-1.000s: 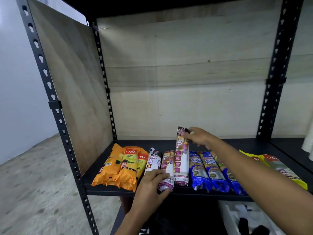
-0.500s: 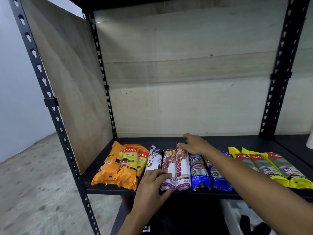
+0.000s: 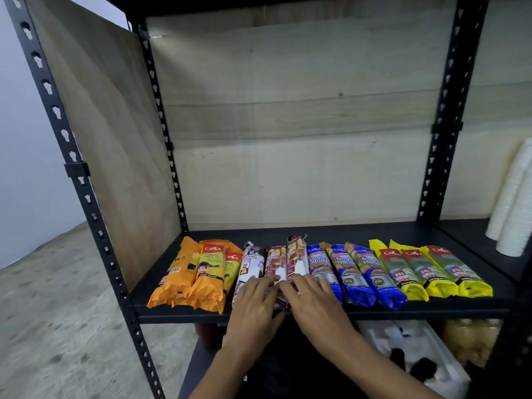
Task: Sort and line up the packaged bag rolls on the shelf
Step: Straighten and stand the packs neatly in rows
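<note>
Black steel shelf (image 3: 345,231) carries the whole row of packaged rolls, lying side by side with their ends toward 12 and 6 o'clock. From the 9 o'clock end there are orange packs (image 3: 198,272), white-and-purple draw-string rolls (image 3: 273,260), blue rolls (image 3: 354,272), and yellow rolls (image 3: 426,269) at the 3 o'clock end. Both hands lie on the near ends of the draw-string group. The left hand (image 3: 253,303) rests flat, fingers straight, on the white roll and the purple one beside it. The right hand (image 3: 313,303), just as flat and released, presses the next purple roll and touches the first blue one. Neither grasps anything.

Risks, as I judge them: the near ends sit close to the shelf's 6 o'clock lip and the wrappers look slick, so a pull toward the body could slide a roll off the edge. A sideways nudge from the right hand would shove the blue rolls toward 3 o'clock and skew a tidy group. The rightmost purple roll pokes farther toward 12 o'clock than its neighbours, so pressing only the near ends may leave it out of line. The orange packs overlap one another and could slump if bumped.

Below the shelf, at 5 o'clock, a white tub (image 3: 449,361) holds a few dark items (image 3: 423,368) I cannot identify. A yellowish bag (image 3: 472,341) sits beside it toward 3 o'clock, contents unclear. Stacked white cups (image 3: 515,203) stand in the neighbouring bay at 3 o'clock.
</note>
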{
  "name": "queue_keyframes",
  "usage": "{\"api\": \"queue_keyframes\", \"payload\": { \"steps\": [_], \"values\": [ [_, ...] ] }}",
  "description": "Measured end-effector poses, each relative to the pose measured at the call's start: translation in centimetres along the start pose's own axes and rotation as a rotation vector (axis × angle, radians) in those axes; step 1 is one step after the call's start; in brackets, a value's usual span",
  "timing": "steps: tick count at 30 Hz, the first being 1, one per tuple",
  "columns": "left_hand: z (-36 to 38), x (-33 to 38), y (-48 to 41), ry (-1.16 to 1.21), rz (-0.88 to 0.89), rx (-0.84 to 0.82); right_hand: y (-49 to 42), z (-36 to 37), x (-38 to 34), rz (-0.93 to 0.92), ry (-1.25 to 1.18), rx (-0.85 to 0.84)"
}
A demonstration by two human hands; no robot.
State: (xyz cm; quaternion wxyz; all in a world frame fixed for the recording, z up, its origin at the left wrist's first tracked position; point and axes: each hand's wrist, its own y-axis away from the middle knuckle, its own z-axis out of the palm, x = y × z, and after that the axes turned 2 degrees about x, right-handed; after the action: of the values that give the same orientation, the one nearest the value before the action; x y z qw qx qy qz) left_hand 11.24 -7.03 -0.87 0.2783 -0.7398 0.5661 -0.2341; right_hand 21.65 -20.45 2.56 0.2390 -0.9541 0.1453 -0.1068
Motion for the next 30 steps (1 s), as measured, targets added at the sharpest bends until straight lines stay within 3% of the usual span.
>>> {"api": "queue_keyframes", "payload": {
  "steps": [8,15,25,27,30],
  "values": [
    [-0.7,0.8,-0.5,-0.021,0.016,0.033,0.5,1.0,0.9,0.097,0.032,0.07],
    [-2.0,1.2,-1.2,0.1,-0.195,0.051,-0.1,-0.4,1.3,0.205,-0.143,0.174],
    [-2.3,0.8,-1.5,0.24,-0.213,0.053,0.1,0.7,2.8,0.208,-0.092,0.319],
    [-2.1,0.6,-1.4,0.196,-0.178,-0.005,0.4,1.0,2.8,0.229,-0.099,0.344],
    [-2.1,0.3,-1.3,-0.055,-0.043,-0.036,0.5,1.4,2.6,0.256,-0.061,0.282]
  ]
}}
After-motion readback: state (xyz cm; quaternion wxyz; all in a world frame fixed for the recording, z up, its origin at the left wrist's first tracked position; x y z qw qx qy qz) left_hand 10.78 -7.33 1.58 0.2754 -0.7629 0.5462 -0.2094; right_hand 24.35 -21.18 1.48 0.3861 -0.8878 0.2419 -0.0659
